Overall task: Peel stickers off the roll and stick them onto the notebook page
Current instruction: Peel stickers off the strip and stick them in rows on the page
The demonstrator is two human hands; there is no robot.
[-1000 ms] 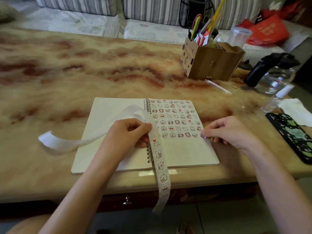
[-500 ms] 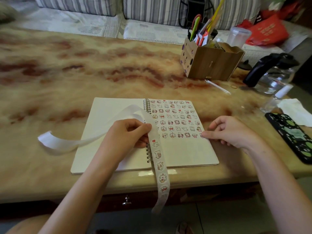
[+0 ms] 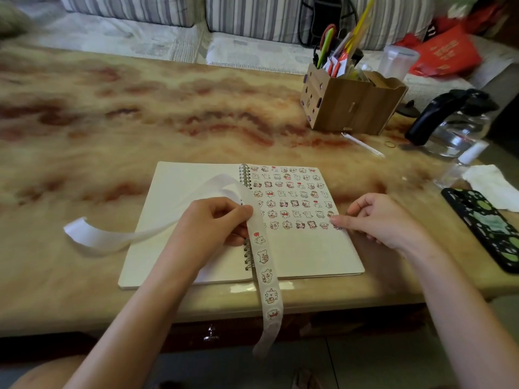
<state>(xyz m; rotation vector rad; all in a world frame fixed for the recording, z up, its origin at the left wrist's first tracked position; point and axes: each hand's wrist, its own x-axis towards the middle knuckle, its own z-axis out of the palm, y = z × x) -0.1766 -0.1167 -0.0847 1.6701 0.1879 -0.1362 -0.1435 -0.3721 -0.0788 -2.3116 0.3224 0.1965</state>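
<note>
An open spiral notebook (image 3: pixel 309 256) lies near the table's front edge. Several rows of small cartoon stickers (image 3: pixel 289 197) cover the upper part of its right page. My left hand (image 3: pixel 213 226) pinches the sticker strip (image 3: pixel 266 276) over the spiral binding. The strip's stickered end hangs down past the table edge. Its empty white backing (image 3: pixel 92 237) curls away to the left over the blank left page. My right hand (image 3: pixel 376 220) rests at the page's right edge, and its index fingertip presses on the last sticker of the bottom row.
A wooden pen holder (image 3: pixel 351 108) full of pens stands at the back right. Beside it are a glass kettle (image 3: pixel 455 127) with a black handle, a small clear bottle (image 3: pixel 460 167), a tissue (image 3: pixel 491 186) and a phone (image 3: pixel 488 226) in a dark patterned case. A striped sofa runs behind the table.
My right hand went from pinching a sticker at the end of the bottom row to pressing it flat with loosened fingers. My left hand and the strip stayed put.
</note>
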